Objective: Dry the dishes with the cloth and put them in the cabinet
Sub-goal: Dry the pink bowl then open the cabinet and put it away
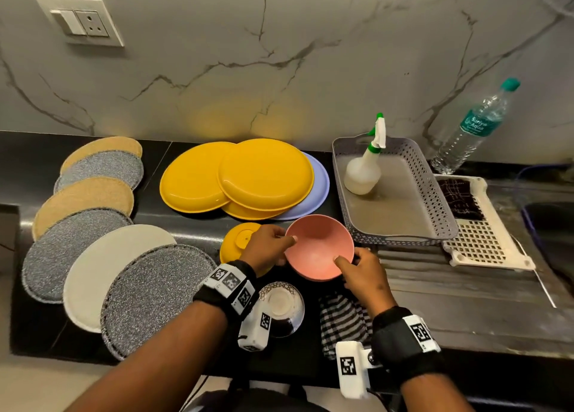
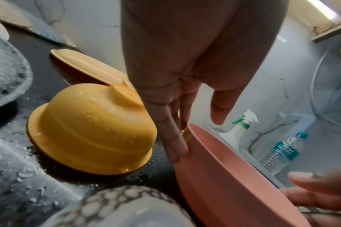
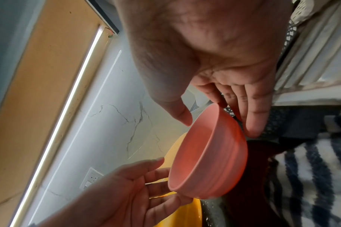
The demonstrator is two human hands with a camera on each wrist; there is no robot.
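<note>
A pink bowl (image 1: 316, 247) (image 2: 233, 184) (image 3: 210, 161) is held tilted just above the black counter, its opening towards me. My left hand (image 1: 285, 250) (image 2: 196, 138) holds its left rim, fingers along the outside and thumb at the edge. My right hand (image 1: 348, 262) (image 3: 218, 127) pinches the near right rim, thumb inside and fingers behind. A black-and-white striped cloth (image 1: 341, 321) (image 3: 311, 176) lies on the counter under my right wrist. Wet dishes sit nearby: an upturned yellow bowl (image 1: 239, 240) (image 2: 91, 130), an upturned patterned bowl (image 1: 282, 306), yellow plates (image 1: 236, 178) and a lavender plate (image 1: 318, 194).
Several round mats (image 1: 93, 256) overlap along the left of the counter. A grey perforated basket (image 1: 435, 200) with a spray bottle (image 1: 363, 175) stands at the right. Beyond it are a water bottle (image 1: 475, 131), a white rack (image 1: 484, 247) with a dark cloth, and the sink edge (image 1: 553, 225).
</note>
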